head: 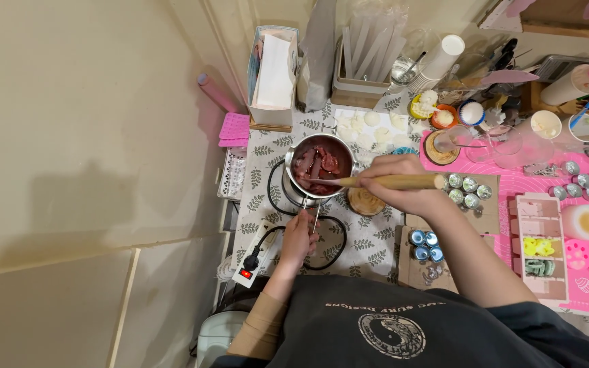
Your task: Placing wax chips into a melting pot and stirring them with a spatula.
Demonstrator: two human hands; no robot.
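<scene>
At the frame's centre, the right hand (403, 182) grips a long wooden stick (376, 182) dipped into a small steel pot of dark red pieces (320, 167). Just below, the left hand (299, 238) holds the pot's thin metal handle (315, 217).

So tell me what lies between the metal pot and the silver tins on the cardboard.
In the head view, the right hand gripping a wooden stick lies between the metal pot and silver tins; below it sits a round wooden coaster.

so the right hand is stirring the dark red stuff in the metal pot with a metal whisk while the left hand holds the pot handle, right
Not quite: the right hand stirs with a wooden stick, not a metal whisk, as the head view shows. The rest holds: dark red pieces in the metal pot, left hand on its handle.
</scene>
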